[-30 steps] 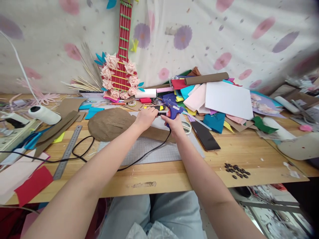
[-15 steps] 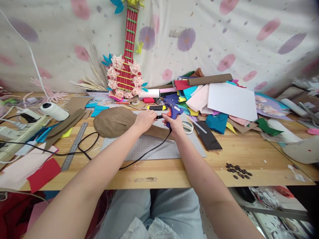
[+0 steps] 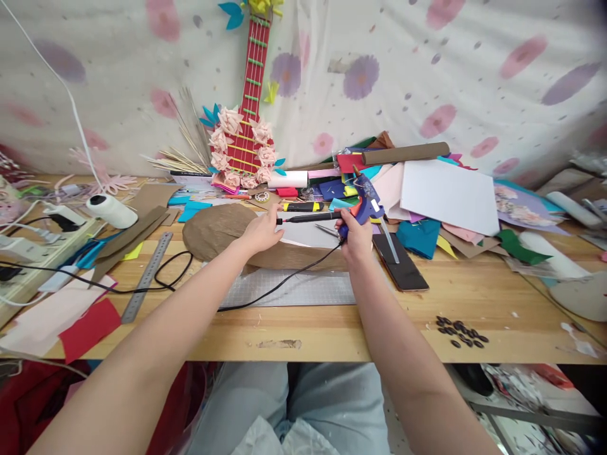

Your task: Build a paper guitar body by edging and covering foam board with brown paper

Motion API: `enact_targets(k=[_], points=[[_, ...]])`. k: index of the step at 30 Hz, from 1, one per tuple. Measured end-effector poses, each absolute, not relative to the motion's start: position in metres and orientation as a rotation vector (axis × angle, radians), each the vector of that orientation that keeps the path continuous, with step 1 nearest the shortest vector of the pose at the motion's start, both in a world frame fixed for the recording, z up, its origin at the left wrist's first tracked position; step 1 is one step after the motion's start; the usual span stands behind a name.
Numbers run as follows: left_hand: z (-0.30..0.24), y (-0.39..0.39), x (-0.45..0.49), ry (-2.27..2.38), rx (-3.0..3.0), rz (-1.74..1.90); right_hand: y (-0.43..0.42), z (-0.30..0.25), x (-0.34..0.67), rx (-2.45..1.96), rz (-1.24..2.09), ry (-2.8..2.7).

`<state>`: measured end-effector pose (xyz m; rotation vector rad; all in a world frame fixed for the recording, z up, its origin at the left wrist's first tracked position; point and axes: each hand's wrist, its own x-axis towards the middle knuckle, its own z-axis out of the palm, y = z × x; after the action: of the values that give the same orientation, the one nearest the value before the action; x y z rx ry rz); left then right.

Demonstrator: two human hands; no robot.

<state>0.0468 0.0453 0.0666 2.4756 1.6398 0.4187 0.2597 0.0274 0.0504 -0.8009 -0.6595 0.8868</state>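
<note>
My right hand [image 3: 356,237] is closed round the grip of a blue glue gun [image 3: 363,208], whose black cord [image 3: 284,282] trails left across a grey cutting mat [image 3: 303,291]. A thin dark stick [image 3: 310,218] spans the gap between the gun and my left hand [image 3: 260,231], which pinches the stick's left end. Under the left hand lies a brown cardboard guitar-shaped piece [image 3: 213,229], flat on the wooden table [image 3: 332,328].
A dark phone [image 3: 398,264] lies right of my right hand, and dark beads [image 3: 462,332] near the front edge. Coloured paper sheets [image 3: 446,196] pile up at the back right. A red paper guitar with flowers [image 3: 244,145], a yellow-black knife [image 3: 301,206], a steel ruler [image 3: 147,278] and a thread spool [image 3: 111,210] are to the left.
My right hand has drawn the glue gun to the right, away from the left hand. The dark stick now shows stretched between them. The view has shifted slightly left.
</note>
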Motion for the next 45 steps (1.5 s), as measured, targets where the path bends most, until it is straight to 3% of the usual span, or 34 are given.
enact_targets(k=[13,27,33,40,45], points=[[0.076,0.034,0.059,1.721,2.494,0.311,0.023,0.039,0.239,-0.851,1.001,-0.766],[0.084,0.035,0.078,1.707,2.683,0.543,0.029,0.036,0.247,-0.846,1.089,-0.65],[0.083,0.051,0.074,1.55,2.754,0.358,0.031,0.038,0.247,-0.885,1.091,-0.648],[0.058,0.088,0.073,1.771,2.57,0.233,0.036,0.039,0.261,-1.167,0.796,-0.663],[0.046,0.104,0.093,1.883,2.503,0.23,0.029,0.041,0.269,-1.117,0.821,-0.711]])
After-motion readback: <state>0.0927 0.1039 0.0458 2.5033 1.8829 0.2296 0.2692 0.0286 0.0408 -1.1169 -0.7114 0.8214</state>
